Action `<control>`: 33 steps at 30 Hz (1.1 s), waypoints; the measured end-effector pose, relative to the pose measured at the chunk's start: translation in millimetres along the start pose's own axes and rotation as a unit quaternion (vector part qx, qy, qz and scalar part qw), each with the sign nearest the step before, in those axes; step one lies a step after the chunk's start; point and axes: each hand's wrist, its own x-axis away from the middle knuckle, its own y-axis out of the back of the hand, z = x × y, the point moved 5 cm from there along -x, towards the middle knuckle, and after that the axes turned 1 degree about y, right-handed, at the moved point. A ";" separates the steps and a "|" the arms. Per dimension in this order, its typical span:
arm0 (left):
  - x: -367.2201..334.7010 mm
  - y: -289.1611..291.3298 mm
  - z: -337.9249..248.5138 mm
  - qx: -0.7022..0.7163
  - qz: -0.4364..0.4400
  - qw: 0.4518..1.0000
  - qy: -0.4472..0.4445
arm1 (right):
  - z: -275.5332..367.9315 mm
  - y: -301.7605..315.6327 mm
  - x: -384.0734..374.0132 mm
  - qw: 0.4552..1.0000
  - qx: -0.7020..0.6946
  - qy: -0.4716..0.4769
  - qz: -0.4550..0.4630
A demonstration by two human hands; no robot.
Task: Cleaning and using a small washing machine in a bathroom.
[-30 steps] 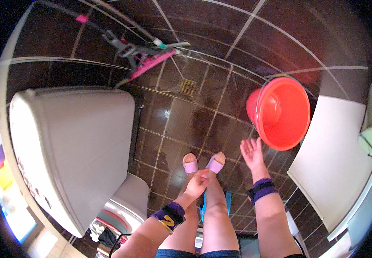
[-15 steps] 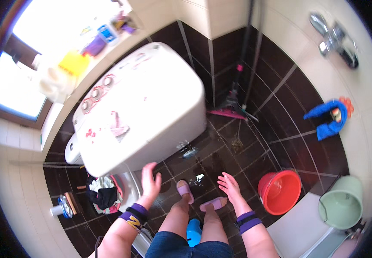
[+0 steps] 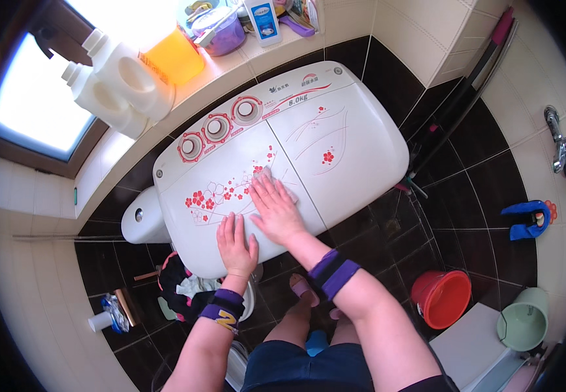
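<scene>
A white twin-tub washing machine point(image 3: 355, 150) with a red flower pattern and three round knobs fills the middle, its lids down. My right hand point(image 3: 274, 208) lies flat on the left lid, fingers stretched out. Under it a pale, thin cloth point(image 3: 289, 189) peeks out at the fingertips and side; most of it is hidden. My left hand point(image 3: 236, 247) rests open by the lid's near edge, its fingers extended and nothing in them. Both wrists wear purple bands.
Bottles point(image 3: 136, 78) and a purple tub point(image 3: 221, 32) crowd the windowsill. A basin of laundry point(image 3: 195, 287) sits low at left beside a white toilet-like rounded object point(image 3: 144, 215). To the right are a red bucket point(image 3: 441, 300), a green bucket point(image 3: 523, 320) and mop handles point(image 3: 472, 78).
Both hands have moved forward from above the floor onto the washing machine lid. My right hand now covers the cloth that lay there uncovered. The view has shifted closer to the machine.
</scene>
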 end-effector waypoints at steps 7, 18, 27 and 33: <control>-7.7 5.7 2.4 0.009 0.016 1.000 -0.008 | -93.1 30.4 -23.3 0.979 0.108 -0.154 -0.082; -1.4 5.8 7.9 -0.002 -0.010 1.000 -0.006 | -27.4 58.9 67.2 0.913 -0.289 -0.265 -0.109; -0.6 7.0 -0.1 -0.029 -0.034 0.999 -0.017 | -34.6 113.8 84.8 0.948 -0.230 -0.093 -0.201; 2.8 1.3 -3.8 -0.034 -0.042 0.998 -0.017 | -48.3 115.0 118.0 0.941 -0.222 -0.172 -0.191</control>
